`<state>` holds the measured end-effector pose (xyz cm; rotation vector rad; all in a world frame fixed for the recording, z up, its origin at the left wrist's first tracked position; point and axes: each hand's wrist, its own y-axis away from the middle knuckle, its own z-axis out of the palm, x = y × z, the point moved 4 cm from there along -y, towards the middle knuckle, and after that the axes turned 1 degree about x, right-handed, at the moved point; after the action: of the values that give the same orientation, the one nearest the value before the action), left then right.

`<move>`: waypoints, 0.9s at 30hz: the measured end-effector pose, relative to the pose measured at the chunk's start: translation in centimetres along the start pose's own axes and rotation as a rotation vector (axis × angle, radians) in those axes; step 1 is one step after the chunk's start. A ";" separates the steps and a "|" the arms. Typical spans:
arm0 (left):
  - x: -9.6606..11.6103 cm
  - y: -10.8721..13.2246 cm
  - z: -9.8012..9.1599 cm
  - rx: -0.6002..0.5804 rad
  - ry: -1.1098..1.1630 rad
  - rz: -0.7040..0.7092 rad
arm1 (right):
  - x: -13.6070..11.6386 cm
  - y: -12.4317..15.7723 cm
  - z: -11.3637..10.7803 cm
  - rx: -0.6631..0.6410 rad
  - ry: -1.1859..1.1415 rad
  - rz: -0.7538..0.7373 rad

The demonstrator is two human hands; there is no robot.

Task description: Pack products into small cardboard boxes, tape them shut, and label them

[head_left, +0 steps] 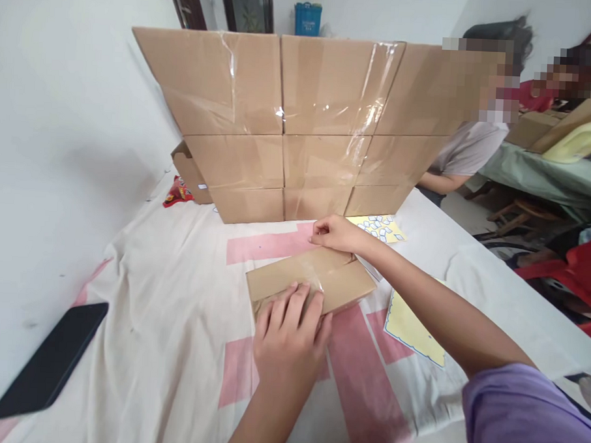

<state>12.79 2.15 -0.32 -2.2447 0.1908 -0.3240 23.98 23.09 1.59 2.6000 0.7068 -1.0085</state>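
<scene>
"Where, in the head view, does the small cardboard box lie?"

"It lies flat on the cloth-covered bench, in front of the tall, taped cardboard stack and partly under my left hand."

"And the state of each hand?"

"My left is unclenched, its spread fingers resting on the box's top at the near edge. My right hand is at the far edge, fingers curled towards the thumb (whether they pinch anything, I cannot tell)."

"The surroundings?"

"A black slab lies well apart, to my left; my right forearm partly covers a yellow sheet."
</scene>
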 end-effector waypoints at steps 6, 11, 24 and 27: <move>0.1 -0.1 -0.1 -0.028 -0.037 0.073 | 13.1 4.8 -8.5 0.552 0.076 0.252; 0.1 -0.4 0.1 -0.049 -0.105 0.165 | 22.5 7.1 -10.9 0.560 0.161 0.340; -0.3 -0.5 0.5 -0.107 -0.226 0.350 | 25.2 3.4 -9.8 0.495 0.263 0.134; -0.9 -0.4 0.6 -0.104 -0.242 0.378 | 25.0 3.5 -10.0 0.479 0.352 0.148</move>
<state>12.16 3.05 -0.48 -2.2671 0.5024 0.1630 47.43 32.81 -8.12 3.2407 0.3628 -0.7535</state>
